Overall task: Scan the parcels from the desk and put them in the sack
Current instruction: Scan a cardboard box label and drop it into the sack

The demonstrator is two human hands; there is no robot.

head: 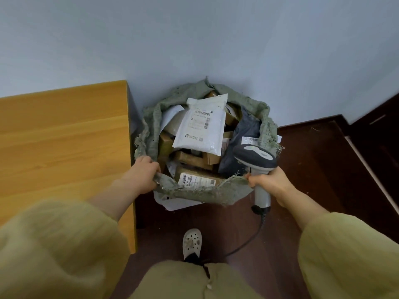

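The left hand grips the green woven sack by its rim; the right hand holds a barcode scanner. Inside the sack a white mailer lies on top, its barcode label's print unreadable.

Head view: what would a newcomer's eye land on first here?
The grey-green sack in the wall corner, stuffed with parcels, a white mailer lying on top. The left hand grips its near rim beside the desk, while the right hand holds a corded scanner at the rim's right.
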